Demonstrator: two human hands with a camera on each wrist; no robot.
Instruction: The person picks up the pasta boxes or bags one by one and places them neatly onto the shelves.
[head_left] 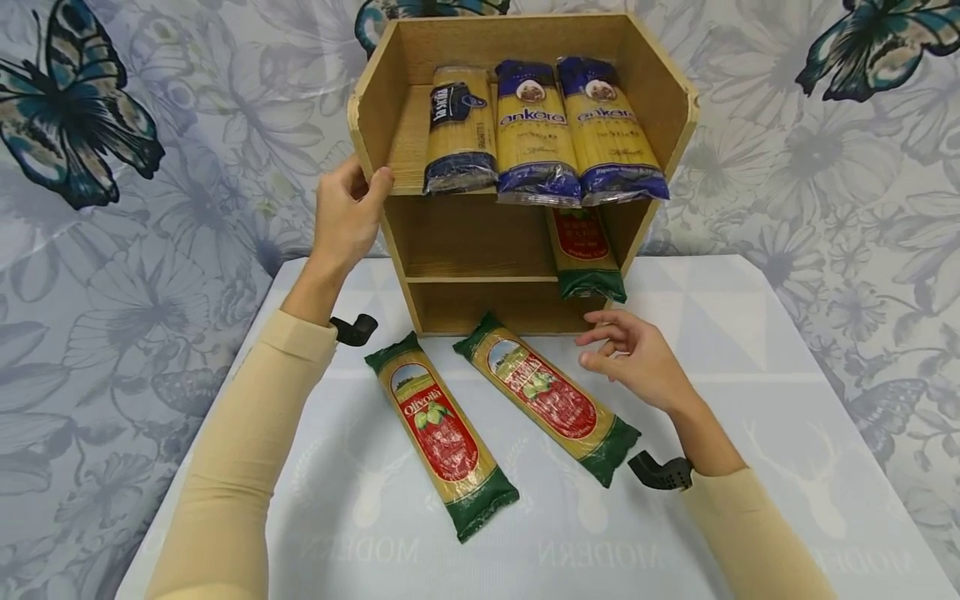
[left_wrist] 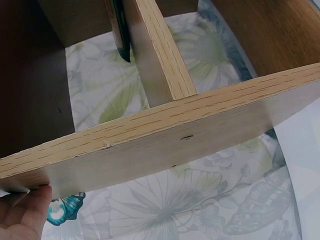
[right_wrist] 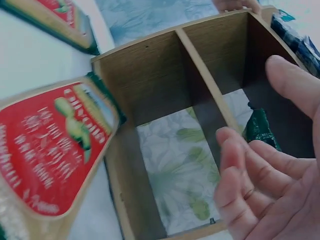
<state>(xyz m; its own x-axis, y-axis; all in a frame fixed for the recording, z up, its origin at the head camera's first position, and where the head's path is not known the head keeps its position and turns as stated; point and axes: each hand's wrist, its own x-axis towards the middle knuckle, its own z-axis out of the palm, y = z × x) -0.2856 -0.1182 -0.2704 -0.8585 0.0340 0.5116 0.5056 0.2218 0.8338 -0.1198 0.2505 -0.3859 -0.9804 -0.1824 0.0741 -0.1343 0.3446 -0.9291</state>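
Note:
A small wooden shelf unit (head_left: 480,304) stands on the table, and my left hand (head_left: 348,208) holds its left side, thumb at the front edge. In the left wrist view, fingertips (left_wrist: 37,205) touch the outer face of that side. My right hand (head_left: 637,354) holds nothing, fingers loosely bent, just below an Olivoila spaghetti packet (head_left: 588,254) on the middle shelf. That packet's green end (right_wrist: 260,127) shows behind the fingers in the right wrist view. Two more Olivoila spaghetti packets lie on the table, one to the left (head_left: 442,437) and one nearer my right hand (head_left: 551,396).
On the top shelf lie two blue-and-yellow Ankara pasta packets, one in the middle (head_left: 536,137) and one at the right (head_left: 611,133). Left of them is a pasta packet with a dark label (head_left: 461,133). A patterned cloth (head_left: 817,208) hangs behind the white-covered table (head_left: 360,533).

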